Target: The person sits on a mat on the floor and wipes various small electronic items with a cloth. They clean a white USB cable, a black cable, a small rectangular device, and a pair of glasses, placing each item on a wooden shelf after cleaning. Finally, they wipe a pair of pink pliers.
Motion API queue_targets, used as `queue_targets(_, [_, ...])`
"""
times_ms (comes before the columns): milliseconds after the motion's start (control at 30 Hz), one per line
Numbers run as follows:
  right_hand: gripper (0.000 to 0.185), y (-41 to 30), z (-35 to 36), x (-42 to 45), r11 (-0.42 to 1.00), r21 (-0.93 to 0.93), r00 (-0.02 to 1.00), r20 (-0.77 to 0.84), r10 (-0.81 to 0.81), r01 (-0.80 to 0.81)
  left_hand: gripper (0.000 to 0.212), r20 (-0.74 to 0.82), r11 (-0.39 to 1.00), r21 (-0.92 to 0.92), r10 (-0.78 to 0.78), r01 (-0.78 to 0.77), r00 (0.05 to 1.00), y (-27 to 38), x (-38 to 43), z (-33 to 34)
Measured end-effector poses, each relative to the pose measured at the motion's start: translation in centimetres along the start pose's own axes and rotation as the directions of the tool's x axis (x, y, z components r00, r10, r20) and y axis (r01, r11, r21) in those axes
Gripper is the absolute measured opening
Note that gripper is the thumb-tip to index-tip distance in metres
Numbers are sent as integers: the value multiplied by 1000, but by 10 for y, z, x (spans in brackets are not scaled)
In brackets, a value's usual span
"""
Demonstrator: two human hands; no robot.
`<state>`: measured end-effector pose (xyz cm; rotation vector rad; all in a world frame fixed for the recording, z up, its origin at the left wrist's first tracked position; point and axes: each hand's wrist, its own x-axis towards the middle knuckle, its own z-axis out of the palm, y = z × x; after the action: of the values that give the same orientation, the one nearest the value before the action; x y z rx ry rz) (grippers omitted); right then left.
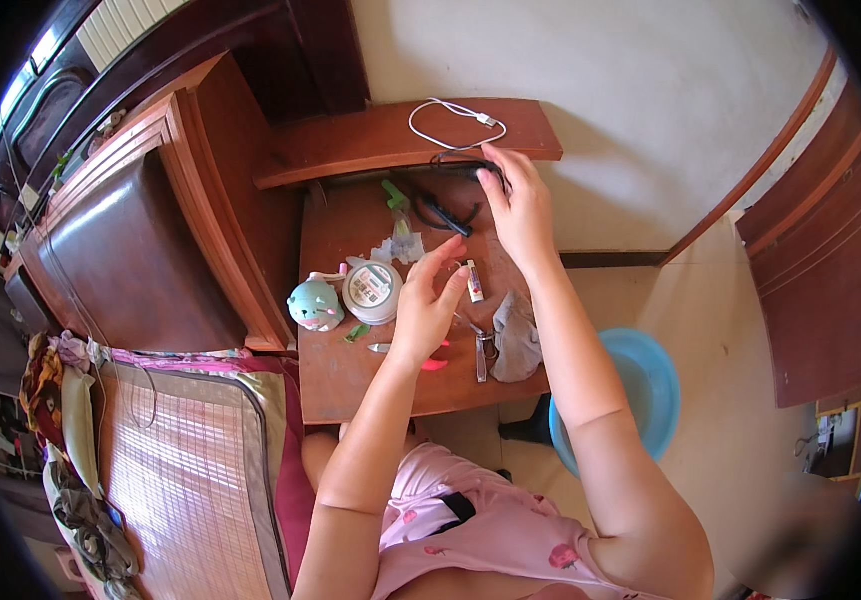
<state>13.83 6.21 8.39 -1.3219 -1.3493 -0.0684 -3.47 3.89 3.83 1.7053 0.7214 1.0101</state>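
Note:
My right hand (pixel 522 199) reaches to the upper right of the wooden desk (pixel 340 386), its thumb and fingers around part of a black cable (pixel 464 166) by the shelf's edge. My left hand (pixel 430 300) is over the desk's middle, fingers parted, holding nothing that I can see. Just beyond its fingertips is a black plug-like end (pixel 451 220) of a cord. A small white tube (pixel 474 281) lies between the hands. A white round tub (pixel 372 292) and a mint-green animal-shaped container (pixel 315 304) are left of my left hand. A white cable (pixel 423 133) lies coiled on the shelf.
A grey cloth (pixel 516 337) and nail clippers (pixel 481 357) lie on the desk's right part, a green-topped clear packet (pixel 400 217) further back. A raised wooden shelf (pixel 340 154) spans the desk's rear. A blue basin (pixel 667 397) stands on the floor at right; a bed (pixel 182 465) is at left.

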Motion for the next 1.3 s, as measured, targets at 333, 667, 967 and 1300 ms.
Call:
queue_targets(333, [29,36,59,64,978,-142,985,-55,-165,156,49,-62,863,462,259,-202,964,23,33,-15])
queue_targets(667, [58,57,68,77,874,-430,973,139,-184,227,53,-44,782,571,333,-250,942,23,46,-20])
queue_targets(967, [106,62,72,74,808,-519,936,334,-108,278,53,-40,766,593,335,-248,941,18,44,-16])
queue_targets(1300, [105,54,57,70,841,-433,928,319,-192,323,53,-35,776,584,315,-236,949,16,41,-17])
